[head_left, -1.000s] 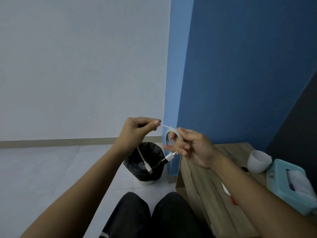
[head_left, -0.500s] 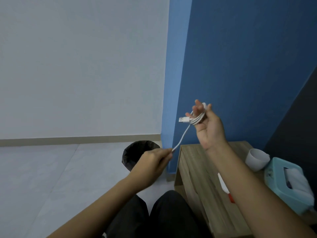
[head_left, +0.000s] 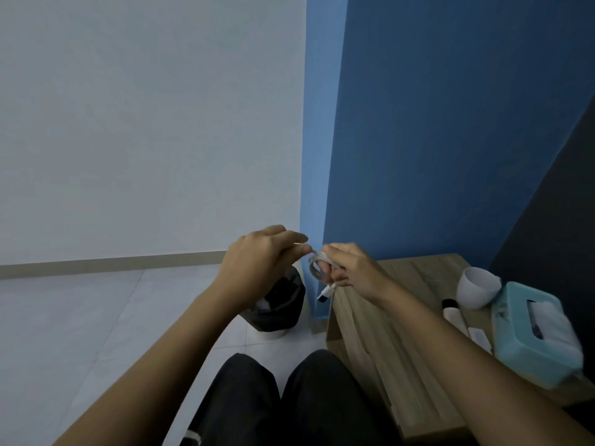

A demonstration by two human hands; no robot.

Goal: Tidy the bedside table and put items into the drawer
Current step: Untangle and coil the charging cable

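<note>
Walls, white and blue, meet at twelve o'clock. Wooden desk [head_left: 399,278] at four o'clock carries a tissue box [head_left: 521,349] and cup [head_left: 478,286]; a bin [head_left: 280,304] stands at six. Midair at the desk's ten o'clock, the left hand [head_left: 257,262] pinches the loose end of the cable [head_left: 315,268] and the right hand [head_left: 352,268] grips its coil with curled fingers. Light, limp, springy: probably best held across the loops.

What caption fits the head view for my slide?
Left hand pinches the end of a white cable looped in the right hand, beside the wooden bedside table.

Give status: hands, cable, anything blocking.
Left hand pinches white cable end. Right hand grips its coil, plug dangling. Nothing between hands and bedside table.
</note>
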